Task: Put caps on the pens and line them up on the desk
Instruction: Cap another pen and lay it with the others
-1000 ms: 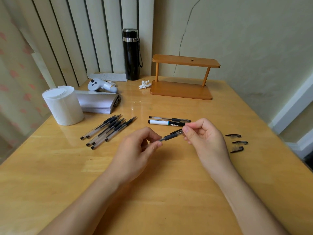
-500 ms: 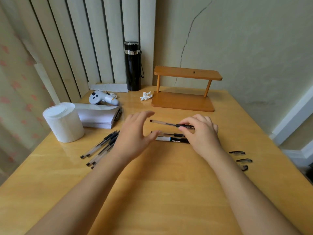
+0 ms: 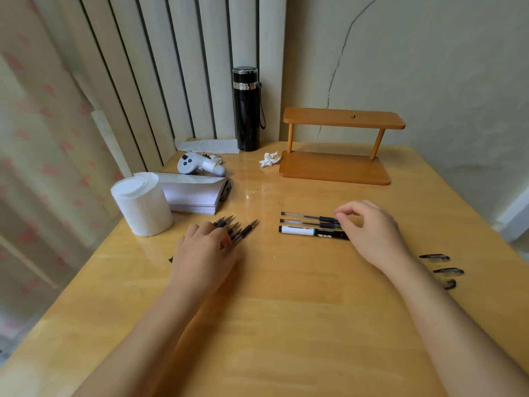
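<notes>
three pens lie side by side in a row near the middle of the tabletop: two slim clear gel pens, the far gel pen (image 3: pixel 310 216) and the near gel pen (image 3: pixel 310 224), and on the near side a thicker white-and-black marker (image 3: pixel 309 232), all parallel and just beside one another, with their left ends roughly level. the right hand (image 3: pixel 372 236) lies over the right ends of the row, fingers curled and narrow, thumb and forefinger pinched at the dark grip of the far gel pen; whether they truly clamp it i cannot tell. left of the row a bundle of uncapped pens (image 3: pixel 237 229) lies slanted, tips pointing toward the far right; four or five tips show, and the rest is hidden under the left hand (image 3: pixel 203 253), which rests flat on them with fingers loosely spread. three loose caps (image 3: pixel 442 271) lie apart from each other near the right edge, the nearest partly hidden by the right forearm. toward the far left stand a white paper roll (image 3: pixel 141 204), a stack of white paper (image 3: pixel 191 193) and a white controller (image 3: pixel 200 165); at the far edge stand a black flask (image 3: pixel 246 110), a crumpled white scrap (image 3: pixel 269 160) and a small wooden shelf (image 3: pixel 337 150).
</notes>
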